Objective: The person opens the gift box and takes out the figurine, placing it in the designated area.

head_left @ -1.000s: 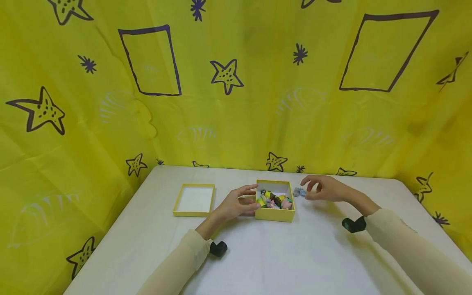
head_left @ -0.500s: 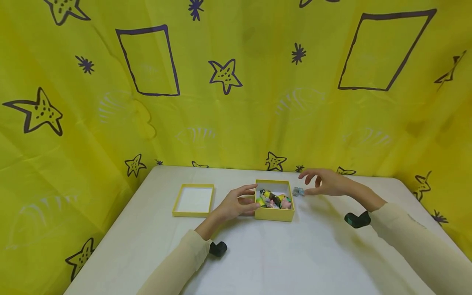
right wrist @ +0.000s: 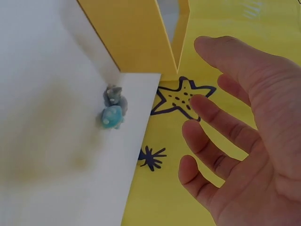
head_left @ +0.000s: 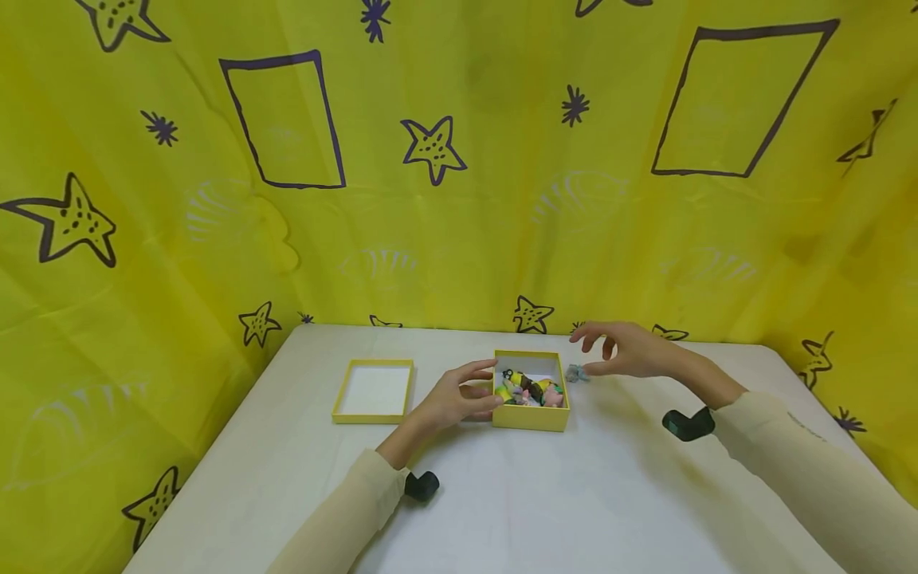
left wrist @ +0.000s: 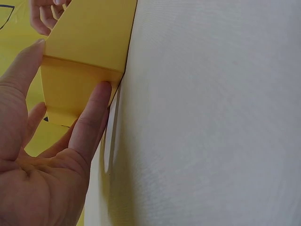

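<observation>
A yellow box [head_left: 531, 418] stands on the table, holding several small toy figures [head_left: 534, 389], among them yellow, green and pink ones. My left hand [head_left: 452, 401] rests against its left side; in the left wrist view the extended fingertips touch the wall of the box [left wrist: 89, 37]. To the right of the box my right hand [head_left: 631, 351] hovers with loosely bent, spread fingers and nothing between them. Two small figures, one grey [right wrist: 113, 95] and one turquoise [right wrist: 112, 117], lie on the table beside the box, near the right thumb but apart from it in the right wrist view.
A shallow yellow-rimmed lid [head_left: 373, 391] with a white inside lies to the left of the box. The white table [head_left: 531, 494] ends at a yellow curtain [head_left: 488, 223] printed with starfish. Dark camera mounts [head_left: 688, 425] sit at both wrists.
My right hand has risen slightly and shifted back above the two small figures, its fingers a little more spread. The left hand, the box and the figures stay in place.
</observation>
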